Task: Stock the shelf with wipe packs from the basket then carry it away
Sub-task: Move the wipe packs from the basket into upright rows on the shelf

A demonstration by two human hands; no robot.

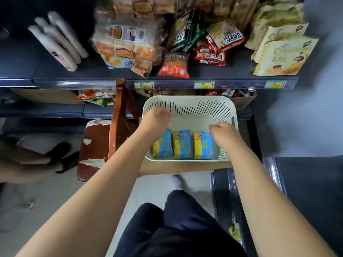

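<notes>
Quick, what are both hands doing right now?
Left hand: curled shut over the basket, holding nothing visible.
Right hand: fingers curled down, cannot tell if gripping.

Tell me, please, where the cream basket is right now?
In the head view, the cream basket sits centre frame below the snack shelf, right of a brown chair, holding three wipe packs.

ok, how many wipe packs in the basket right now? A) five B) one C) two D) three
D: three blue-and-yellow wipe packs lie side by side along the near wall of the basket, between the two hands.
</notes>
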